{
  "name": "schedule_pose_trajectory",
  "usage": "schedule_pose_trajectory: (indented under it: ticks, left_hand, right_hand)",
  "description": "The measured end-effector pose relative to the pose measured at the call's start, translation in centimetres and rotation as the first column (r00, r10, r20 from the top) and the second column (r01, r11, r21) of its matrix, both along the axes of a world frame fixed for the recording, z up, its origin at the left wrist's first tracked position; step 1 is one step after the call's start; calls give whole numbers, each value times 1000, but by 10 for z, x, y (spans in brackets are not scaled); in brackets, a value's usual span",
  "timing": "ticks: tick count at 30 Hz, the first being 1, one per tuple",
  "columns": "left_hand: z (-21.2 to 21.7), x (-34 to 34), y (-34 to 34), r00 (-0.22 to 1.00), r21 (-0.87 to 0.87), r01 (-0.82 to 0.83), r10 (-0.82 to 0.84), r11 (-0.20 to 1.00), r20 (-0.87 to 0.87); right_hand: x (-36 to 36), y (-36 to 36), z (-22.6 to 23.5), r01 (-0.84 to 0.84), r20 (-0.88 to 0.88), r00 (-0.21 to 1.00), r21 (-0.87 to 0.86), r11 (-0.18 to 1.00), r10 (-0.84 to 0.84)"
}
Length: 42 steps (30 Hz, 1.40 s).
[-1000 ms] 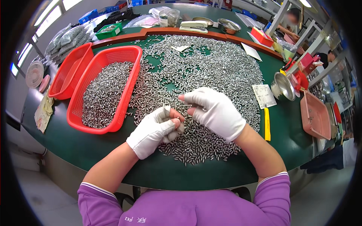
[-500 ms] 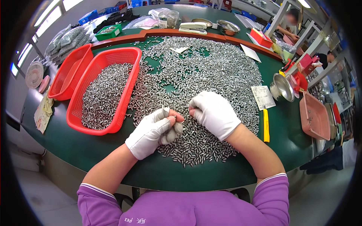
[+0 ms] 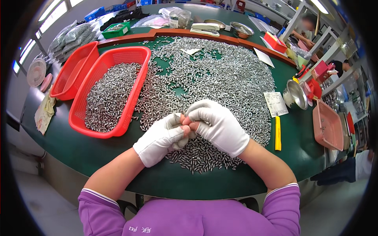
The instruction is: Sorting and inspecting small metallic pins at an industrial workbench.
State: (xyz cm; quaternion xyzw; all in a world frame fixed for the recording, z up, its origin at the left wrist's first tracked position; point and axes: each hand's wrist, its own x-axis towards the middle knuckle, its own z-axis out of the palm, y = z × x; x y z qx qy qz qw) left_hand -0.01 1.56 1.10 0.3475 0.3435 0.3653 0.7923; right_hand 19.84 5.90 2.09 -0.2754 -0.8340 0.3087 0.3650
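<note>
Both hands are in white gloves with the fingertips cut off, and they meet right over the near edge of the big heap of small silver metal pieces [image 3: 212,82] spread across the green surface [image 3: 98,153]. The left hand [image 3: 161,137] is curled up with its fingers closed around a little bunch of those pieces, a few poking out by the thumb. The right hand [image 3: 218,126] is bent over too, its fingers [image 3: 189,121] pinched together and touching the left hand's fingertips; whether it has a piece of its own in there I honestly cannot tell, too small to see. Using the heap as the reference: just left of it sits a red mesh basket [image 3: 136,94] with a good layer of the same pieces inside, and a second red basket [image 3: 73,72] is tucked against the far side of that one. Right of the heap there's a paper slip [image 3: 275,104], a yellow utility knife [image 3: 278,133] lying straight, a shiny steel bowl [image 3: 296,94] and further out a pinkish tray [image 3: 327,126]. Beyond the heap, past the brown rim, a stapler [image 3: 204,29] and some plastic bags [image 3: 177,15].
</note>
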Motion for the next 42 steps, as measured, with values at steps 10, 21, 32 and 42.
schedule_pose_trajectory:
  ticks: [10, 21, 32, 42]
  left_hand:
    - [0, 1, -1, 995, 59, -47, 52, 997, -89]
    - [1, 1, -1, 997, 59, -66, 68, 996, -32]
    - [-5, -2, 2, 1000, 7, 0, -1, 1000, 31]
    - [-6, 0, 0, 993, -5, -67, 67, 998, 100]
  right_hand:
    - [14, 14, -11, 144, 434, 857, 316, 938, -278]
    - [12, 13, 3, 148, 329, 911, 303, 942, -249]
    - [-1, 6, 7, -122, -3, 992, 99, 988, 123]
    - [15, 17, -15, 91, 485, 839, 325, 941, -248]
